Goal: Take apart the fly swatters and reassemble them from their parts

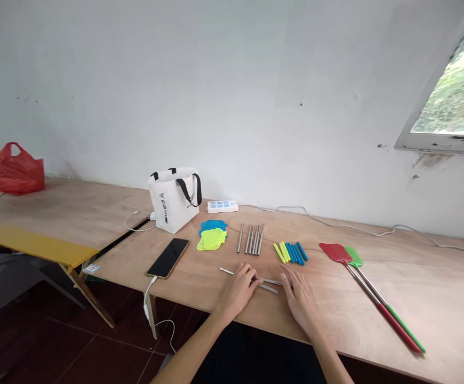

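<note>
Both hands are recorded at the near edge of the desk (436,298), set apart from each other. The left hand (238,290) is laid over the thin metal rods (271,285), with its fingertips on them; whether the rods are pinched or merely covered cannot be told. The right hand (302,298) is laid palm down with fingers extended, and nothing is clasped in it; its fingertips are just beside the right end of the rods. The rods lie flat between the two hands, close to the near edge. A short separate rod (227,271) is noted just left of the left hand.

Towards the near left corner a dark phone (168,257) lies face up, with a white cable (149,298) hanging over the edge.

Mid-desk, a row is laid out: mesh swatter heads (212,238) (yellow stacked over blue), grey metal tubes (250,239), then yellow and blue handles (290,252). To the right, two assembled fly swatters (370,290), red and green, lie side by side, touching.

Along the far edge a white tote bag (174,201) stands upright, with a power strip (223,206) just beside it. On the adjoining desk to the far left a red plastic bag (16,170) is seen.
</note>
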A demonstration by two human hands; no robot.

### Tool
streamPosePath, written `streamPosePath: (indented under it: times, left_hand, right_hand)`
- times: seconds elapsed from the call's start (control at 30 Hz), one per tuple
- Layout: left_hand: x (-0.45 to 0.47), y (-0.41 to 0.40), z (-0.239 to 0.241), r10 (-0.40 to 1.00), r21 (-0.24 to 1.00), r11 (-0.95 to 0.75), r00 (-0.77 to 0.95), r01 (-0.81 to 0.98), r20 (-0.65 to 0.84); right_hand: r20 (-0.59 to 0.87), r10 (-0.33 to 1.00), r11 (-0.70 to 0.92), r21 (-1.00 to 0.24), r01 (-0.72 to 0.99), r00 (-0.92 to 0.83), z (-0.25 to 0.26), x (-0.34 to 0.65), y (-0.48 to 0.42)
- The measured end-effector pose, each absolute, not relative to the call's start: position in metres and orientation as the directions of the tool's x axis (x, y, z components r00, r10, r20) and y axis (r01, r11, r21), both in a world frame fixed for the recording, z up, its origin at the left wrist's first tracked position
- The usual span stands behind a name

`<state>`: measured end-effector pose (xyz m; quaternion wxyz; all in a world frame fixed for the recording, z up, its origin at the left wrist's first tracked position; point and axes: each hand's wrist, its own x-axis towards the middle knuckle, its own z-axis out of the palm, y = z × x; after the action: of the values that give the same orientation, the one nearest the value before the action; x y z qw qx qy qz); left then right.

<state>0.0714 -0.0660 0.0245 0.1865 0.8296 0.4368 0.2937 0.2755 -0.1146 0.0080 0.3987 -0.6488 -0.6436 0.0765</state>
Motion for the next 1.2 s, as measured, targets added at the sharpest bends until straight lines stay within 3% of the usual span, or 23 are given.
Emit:
streamPosePath:
  times: [0.17, 0.37, 0.57, 0.77, 0.93, 1.03, 1.2]
  left_hand:
    - [0.071, -0.070, 0.026, 0.831, 0.413, -0.549, 0.420, 0.727, 0.366]
    - [0.072, -0.070, 0.019, 0.697, 0.474, -0.715, 0.584, 0.514, 0.417]
    - [0.073, -0.066, 0.016, 0.680, 0.496, -0.727, 0.597, 0.474, 0.426]
    - [0.073, -0.068, 0.023, 0.655, 0.496, -0.744, 0.635, 0.448, 0.409]
    - [0.074, -0.070, 0.025, 0.685, 0.523, -0.716, 0.609, 0.462, 0.400]
    - [0.074, -0.072, 0.023, 0.693, 0.515, -0.710, 0.606, 0.480, 0.390]
    - [0.073, -0.073, 0.022, 0.693, 0.503, -0.714, 0.598, 0.487, 0.404]
  right_hand:
    - [0.379, 0.912, 0.111, -0.599, 0.793, 0.159, 0.005, 0.276, -0.112]
    - [0.334, 0.937, 0.077, -0.487, 0.870, 0.104, -0.007, 0.274, -0.105]
    - [0.295, 0.953, 0.065, -0.419, 0.906, 0.068, -0.017, 0.269, -0.103]
    - [0.253, 0.953, 0.288, -0.571, 0.769, -0.169, -0.003, 0.268, -0.116]
    - [0.291, 0.955, 0.245, -0.659, 0.712, -0.060, -0.002, 0.275, -0.111]
    - [0.301, 0.953, 0.156, -0.594, 0.789, 0.038, -0.011, 0.281, -0.101]
    - [0.234, 0.969, 0.006, -0.349, 0.937, 0.081, -0.025, 0.287, -0.085]
